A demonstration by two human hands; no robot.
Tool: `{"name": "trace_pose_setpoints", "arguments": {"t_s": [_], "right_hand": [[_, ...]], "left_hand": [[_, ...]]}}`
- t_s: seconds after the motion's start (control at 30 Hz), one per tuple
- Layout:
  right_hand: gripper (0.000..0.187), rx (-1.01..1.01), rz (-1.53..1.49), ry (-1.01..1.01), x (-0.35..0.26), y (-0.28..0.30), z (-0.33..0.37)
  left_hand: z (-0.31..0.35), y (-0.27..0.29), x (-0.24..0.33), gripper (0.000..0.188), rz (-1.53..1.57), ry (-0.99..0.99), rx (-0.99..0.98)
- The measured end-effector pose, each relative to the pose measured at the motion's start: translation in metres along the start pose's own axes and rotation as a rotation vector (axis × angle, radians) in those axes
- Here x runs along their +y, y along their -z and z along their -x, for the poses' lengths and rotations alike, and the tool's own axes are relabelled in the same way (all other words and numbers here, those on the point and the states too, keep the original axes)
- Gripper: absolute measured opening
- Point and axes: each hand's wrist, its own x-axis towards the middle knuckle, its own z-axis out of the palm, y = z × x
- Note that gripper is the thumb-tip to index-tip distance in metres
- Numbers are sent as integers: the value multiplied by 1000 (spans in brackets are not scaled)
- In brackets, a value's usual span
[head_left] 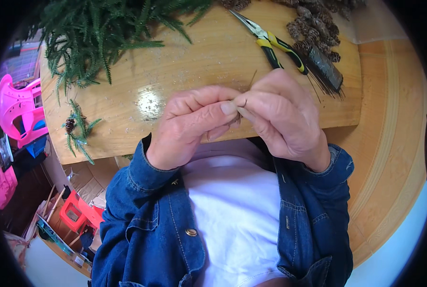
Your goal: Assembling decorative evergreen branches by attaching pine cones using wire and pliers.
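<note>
My left hand (pixel 194 119) and my right hand (pixel 285 115) meet fingertip to fingertip above the table's near edge. Both are closed in a pinch. A thin dark wire (pixel 253 79) sticks up between them, and my right thumb and finger grip it. Under my left fingertips shows a bit of a small brown scaly thing, seemingly a pine cone (pixel 236 119); the fingers cover most of it. Beyond my right hand lie needle-nose pliers (pixel 271 42) with yellow and black handles, jaws pointing away to the left. Beside them rests a bundle of dark wires (pixel 326 71) in a wrapper.
Green artificial pine branches (pixel 103 33) are heaped at the table's far left. A sprig with a small cone (pixel 79 128) lies near the left edge. Brown pine cones (pixel 314 26) are piled at the far right. A pink chair (pixel 19 110) stands left of the wooden table (pixel 194 57).
</note>
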Motion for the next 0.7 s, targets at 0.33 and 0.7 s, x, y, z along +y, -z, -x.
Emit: {"name": "trace_pose_setpoints", "arguments": {"t_s": [0.33, 0.7], "right_hand": [[19, -103, 95, 59, -13, 22, -35], [19, -252, 129, 93, -34, 81, -49]], "left_hand": [[12, -5, 38, 25, -217, 3, -123], [10, -60, 54, 24, -436, -114, -164]]}}
